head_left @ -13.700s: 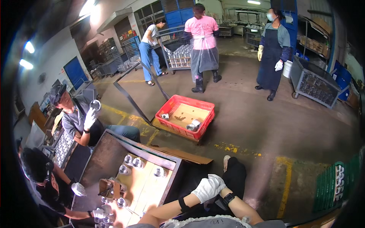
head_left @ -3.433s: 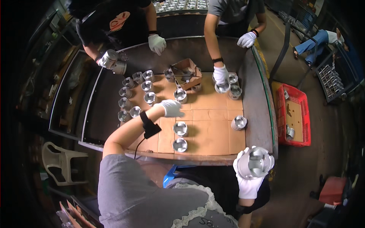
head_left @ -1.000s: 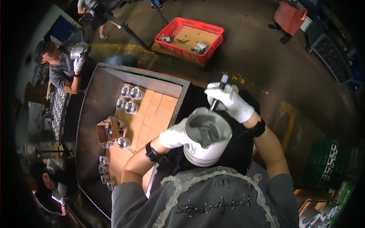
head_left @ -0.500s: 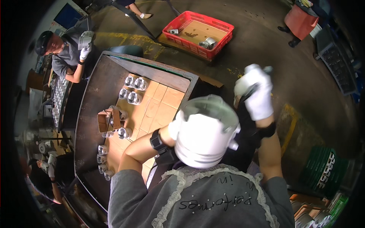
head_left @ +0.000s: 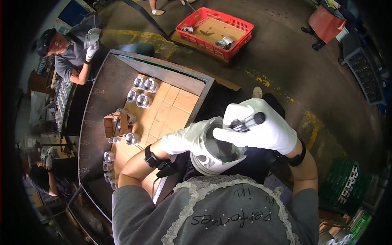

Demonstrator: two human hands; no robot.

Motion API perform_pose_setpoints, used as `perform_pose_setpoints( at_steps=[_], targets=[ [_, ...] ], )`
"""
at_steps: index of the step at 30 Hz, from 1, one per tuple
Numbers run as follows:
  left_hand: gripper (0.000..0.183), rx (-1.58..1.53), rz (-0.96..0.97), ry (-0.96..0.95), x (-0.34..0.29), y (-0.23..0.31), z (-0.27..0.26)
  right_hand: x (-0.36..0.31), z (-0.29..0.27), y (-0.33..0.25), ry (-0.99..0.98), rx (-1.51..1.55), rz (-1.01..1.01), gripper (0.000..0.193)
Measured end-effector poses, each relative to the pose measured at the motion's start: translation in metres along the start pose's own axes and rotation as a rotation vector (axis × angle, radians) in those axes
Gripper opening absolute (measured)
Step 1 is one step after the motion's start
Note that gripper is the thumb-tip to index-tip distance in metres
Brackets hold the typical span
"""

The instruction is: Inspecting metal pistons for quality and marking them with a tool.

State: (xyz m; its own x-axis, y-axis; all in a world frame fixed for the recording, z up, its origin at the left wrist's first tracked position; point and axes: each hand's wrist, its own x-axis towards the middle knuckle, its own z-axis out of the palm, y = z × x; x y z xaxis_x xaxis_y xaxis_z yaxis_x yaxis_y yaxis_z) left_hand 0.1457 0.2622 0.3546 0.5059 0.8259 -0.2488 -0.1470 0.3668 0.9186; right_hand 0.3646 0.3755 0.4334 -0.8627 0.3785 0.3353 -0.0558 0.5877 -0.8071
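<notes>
My left hand [head_left: 185, 139], in a white glove, is closed on the side of a large silvery engine piston [head_left: 218, 165]. Its hollow end faces up, close to my chest. My right hand [head_left: 269, 131], also gloved, is wrapped round a slim tool with a black end [head_left: 254, 120] and reaches over the piston's opening. The tool's tip is hidden, so I cannot tell whether it touches the metal. To my left, several smaller-looking pistons [head_left: 143, 101] stand on cardboard in a metal-sided bench [head_left: 96, 118].
A small cardboard box [head_left: 113, 127] sits among the bench pistons. Beyond the bench, a red crate [head_left: 213, 38] holds a few pistons. Green trays [head_left: 341, 179] are stacked at right. A co-worker [head_left: 71, 51] at far left lifts a piston; another person [head_left: 326, 20] stands far right.
My right hand has come down and left from the side, bringing the tool over the piston. The piston has been lowered and tilted, and its opening now faces the right hand.
</notes>
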Motion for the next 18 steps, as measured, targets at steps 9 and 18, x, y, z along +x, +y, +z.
perform_pose_setpoints(
  at_steps=[9,18],
  targets=[
    [0.107,-0.134,0.01,0.063,-0.004,0.002,-0.007,-0.007,-0.035,0.003,0.565,0.405,0.205,0.012],
    [0.063,1.294,0.697,0.388,0.069,0.028,-0.001,-0.034,0.004,0.063,0.04,0.653,0.93,0.024]
  ],
)
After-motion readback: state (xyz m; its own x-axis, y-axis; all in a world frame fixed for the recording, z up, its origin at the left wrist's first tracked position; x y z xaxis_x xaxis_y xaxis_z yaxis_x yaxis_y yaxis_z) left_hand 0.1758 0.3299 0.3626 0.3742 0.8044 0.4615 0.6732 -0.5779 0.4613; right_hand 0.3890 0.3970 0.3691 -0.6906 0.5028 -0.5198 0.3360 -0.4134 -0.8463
